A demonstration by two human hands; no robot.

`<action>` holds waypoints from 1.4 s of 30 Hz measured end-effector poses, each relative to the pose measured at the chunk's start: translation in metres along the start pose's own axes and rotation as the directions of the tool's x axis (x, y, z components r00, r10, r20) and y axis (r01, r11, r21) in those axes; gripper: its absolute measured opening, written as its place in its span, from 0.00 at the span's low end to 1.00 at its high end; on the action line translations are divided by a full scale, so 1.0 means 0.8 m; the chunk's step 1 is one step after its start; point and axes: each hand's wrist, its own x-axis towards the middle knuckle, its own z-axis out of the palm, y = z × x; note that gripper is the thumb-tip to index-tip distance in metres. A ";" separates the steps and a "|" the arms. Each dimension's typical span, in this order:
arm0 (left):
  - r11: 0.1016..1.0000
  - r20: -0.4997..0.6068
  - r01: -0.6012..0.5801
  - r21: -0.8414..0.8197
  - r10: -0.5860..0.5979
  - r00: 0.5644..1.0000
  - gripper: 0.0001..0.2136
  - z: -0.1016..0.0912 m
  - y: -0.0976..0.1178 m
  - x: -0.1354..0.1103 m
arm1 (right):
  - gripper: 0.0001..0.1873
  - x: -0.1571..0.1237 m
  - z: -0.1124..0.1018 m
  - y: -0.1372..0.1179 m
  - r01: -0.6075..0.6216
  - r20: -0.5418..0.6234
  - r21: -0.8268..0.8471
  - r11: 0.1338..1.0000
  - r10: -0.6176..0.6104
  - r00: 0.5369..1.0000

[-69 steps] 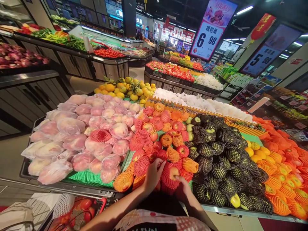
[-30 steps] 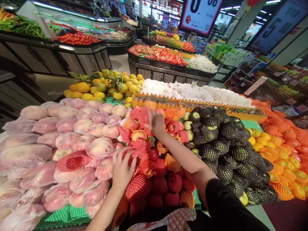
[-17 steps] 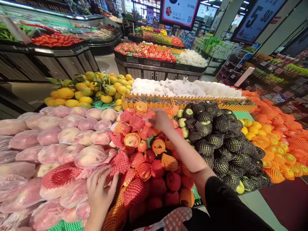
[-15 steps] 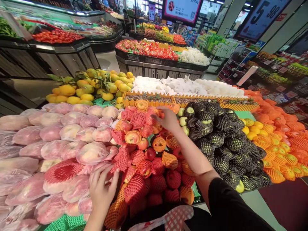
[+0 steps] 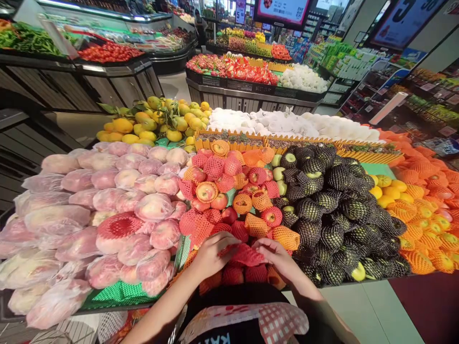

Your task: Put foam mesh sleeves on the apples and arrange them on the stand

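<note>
Close in front of my body, a red foam net (image 5: 246, 254) is stretched sideways between my two hands, over the front of the apple pile. My left hand (image 5: 216, 254) grips its left end with curled fingers. At the other end, my right hand (image 5: 278, 259) has its thumb and fingers closed on the net. Whether an apple is inside the net I cannot tell. Around and beyond my hands lie red apples (image 5: 228, 215), many in red or orange foam nets. An orange-netted apple (image 5: 286, 237) is just behind my right hand.
Bagged pinkish fruit (image 5: 154, 207) is heaped on the left, above green matting (image 5: 118, 294). Dark-netted green fruit (image 5: 332, 200) fills the right, with orange-netted fruit (image 5: 423, 215) farther over. A yellow picket-edged planter (image 5: 233, 145) and white-wrapped fruit (image 5: 283, 125) lie behind.
My right hand has come back from the rear of the apples toward my body. My left hand has moved right from beside the bagged fruit. Both now hold the red net. The view has shifted.
</note>
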 end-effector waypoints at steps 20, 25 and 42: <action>0.741 0.430 0.539 -0.402 -0.367 0.825 0.06 0.057 0.048 0.002 | 0.19 -0.038 -0.010 0.066 -0.022 -0.216 0.486 0.874 0.144 0.966; 0.720 0.350 0.553 -0.420 -0.433 0.831 0.05 0.048 0.048 0.001 | 0.18 -0.034 -0.004 0.063 0.010 -0.245 0.473 0.881 0.120 0.962; 0.805 0.283 0.231 0.547 -0.437 0.854 0.11 0.012 -0.044 0.074 | 0.17 -0.052 -0.050 0.039 0.189 -0.443 0.268 0.945 -0.054 0.895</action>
